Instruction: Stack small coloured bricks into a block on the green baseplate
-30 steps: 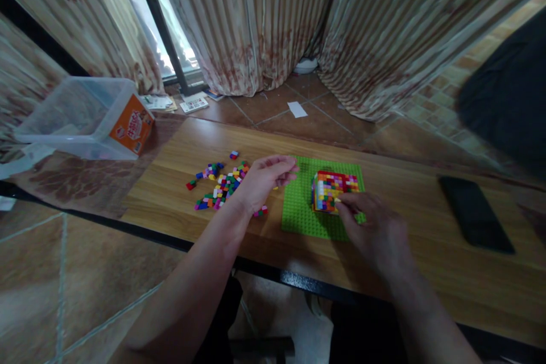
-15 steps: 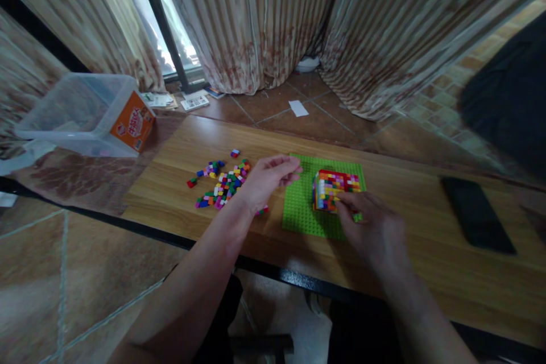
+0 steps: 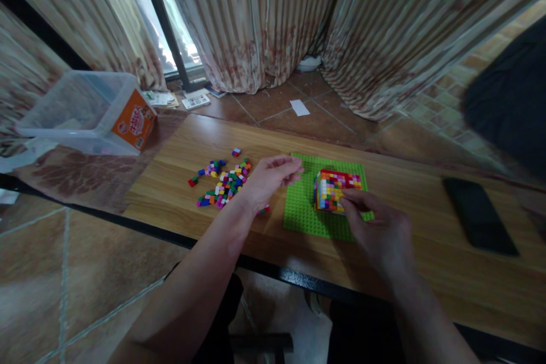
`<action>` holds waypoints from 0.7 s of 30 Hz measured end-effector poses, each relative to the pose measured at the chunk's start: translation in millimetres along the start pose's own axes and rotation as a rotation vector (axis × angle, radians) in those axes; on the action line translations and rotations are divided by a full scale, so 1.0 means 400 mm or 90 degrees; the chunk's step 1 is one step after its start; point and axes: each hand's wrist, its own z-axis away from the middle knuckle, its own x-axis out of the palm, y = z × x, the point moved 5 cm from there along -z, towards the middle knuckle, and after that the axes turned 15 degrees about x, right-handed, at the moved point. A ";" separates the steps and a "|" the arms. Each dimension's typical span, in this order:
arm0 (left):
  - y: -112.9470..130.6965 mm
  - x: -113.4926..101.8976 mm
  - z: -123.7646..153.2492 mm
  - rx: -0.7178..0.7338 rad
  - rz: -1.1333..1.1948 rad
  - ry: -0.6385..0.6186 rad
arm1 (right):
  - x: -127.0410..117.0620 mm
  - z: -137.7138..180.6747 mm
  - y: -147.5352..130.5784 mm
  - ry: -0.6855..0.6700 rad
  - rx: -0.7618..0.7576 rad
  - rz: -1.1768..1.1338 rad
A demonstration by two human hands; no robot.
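A block built of many small coloured building bricks (image 3: pixel 328 190) stands on a green studded baseplate (image 3: pixel 301 213). My right hand (image 3: pixel 379 224) is at the block's near right corner, thumb and forefinger pinched at its top on what looks like a small yellow brick, mostly covered by the fingertips. My left hand (image 3: pixel 275 176) hovers over the baseplate's left edge, apart from the block. Its fingers are curled and the thumb lies against them; anything inside is hidden. Left of it, partly behind the wrist, lies a pile of loose bricks (image 3: pixel 230 183).
The wooden table (image 3: pixel 170 165) has a black front edge. A dark phone (image 3: pixel 480 215) lies at the right. Beyond the table's left end stands a clear plastic bin (image 3: pixel 81 142) with an orange label. Curtains (image 3: pixel 264 23) hang behind, and a white paper (image 3: pixel 299 107) lies on the floor.
My right hand has shifted slightly right along the block's top, its fingers still pinched. The left hand keeps its place and pose. The whole view has moved very slightly.
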 end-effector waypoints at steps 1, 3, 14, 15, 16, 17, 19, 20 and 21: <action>-0.001 0.000 0.000 -0.002 0.000 0.002 | 0.000 0.000 0.000 -0.001 0.005 -0.001; -0.001 0.000 0.000 -0.004 0.001 0.005 | 0.001 -0.001 0.000 -0.003 0.012 0.006; 0.006 0.002 0.004 -0.011 -0.015 0.014 | -0.010 -0.012 0.005 0.063 0.032 0.025; 0.006 0.003 0.005 -0.012 -0.018 0.015 | -0.007 -0.013 0.003 0.073 0.018 0.030; 0.006 0.003 0.004 -0.012 -0.020 0.017 | -0.004 -0.014 0.000 0.082 0.002 0.036; 0.005 0.002 0.004 -0.014 -0.022 0.017 | 0.000 -0.015 -0.002 0.090 -0.014 0.043; 0.004 0.001 0.004 -0.014 -0.025 0.017 | 0.011 -0.016 -0.004 0.096 -0.038 0.057; 0.004 0.001 0.003 -0.013 -0.027 0.015 | 0.016 -0.016 -0.003 0.097 -0.044 0.063; 0.004 0.000 0.003 -0.010 -0.029 0.012 | 0.021 -0.016 -0.002 0.096 -0.045 0.067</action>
